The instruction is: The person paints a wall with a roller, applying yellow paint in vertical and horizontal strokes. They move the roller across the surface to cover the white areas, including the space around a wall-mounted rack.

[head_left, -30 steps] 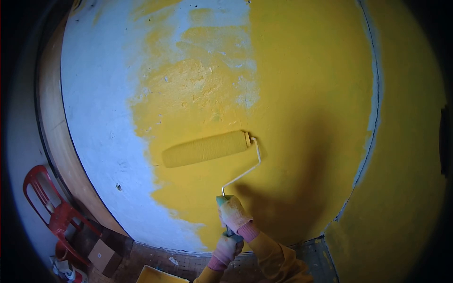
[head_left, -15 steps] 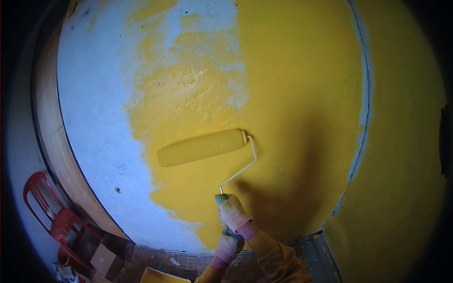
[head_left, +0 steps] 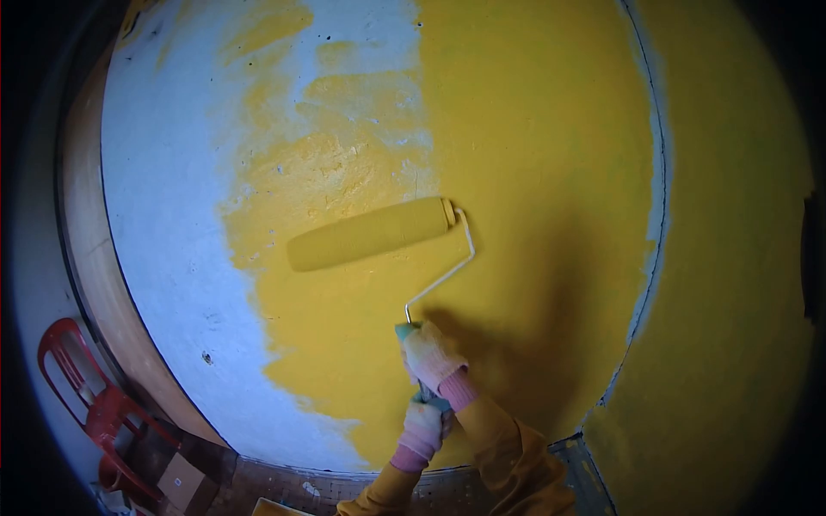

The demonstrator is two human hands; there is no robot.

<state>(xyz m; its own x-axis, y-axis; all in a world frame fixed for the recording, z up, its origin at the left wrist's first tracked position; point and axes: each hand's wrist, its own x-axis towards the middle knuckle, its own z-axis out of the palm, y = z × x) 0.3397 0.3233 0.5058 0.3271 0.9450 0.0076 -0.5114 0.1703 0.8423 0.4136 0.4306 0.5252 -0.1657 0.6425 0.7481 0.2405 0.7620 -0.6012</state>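
Observation:
A paint roller (head_left: 374, 235) with a yellow-coated sleeve lies against the wall (head_left: 327, 318), tilted a little up to the right. Its bent wire frame runs down to a green handle. My gloved right hand (head_left: 432, 354) is closed round the top of that handle. Lower down, my left hand (head_left: 423, 427), also in a pale glove with a pink cuff, is wrapped round the same handle. Yellow paint covers the wall to the right and around the roller, while pale blue shows to the left and in patches above.
At the lower left stands a red plastic chair (head_left: 107, 417) with a cardboard box (head_left: 187, 484) beside it. A tray (head_left: 277, 508) with yellow in it shows at the bottom edge. A wooden frame (head_left: 138, 301) borders the wall at left; a cracked corner line runs down the right.
The roller and both hands have moved upward along the wall. My grip on the handle looks the same. The view has shifted slightly, and less of the tray shows.

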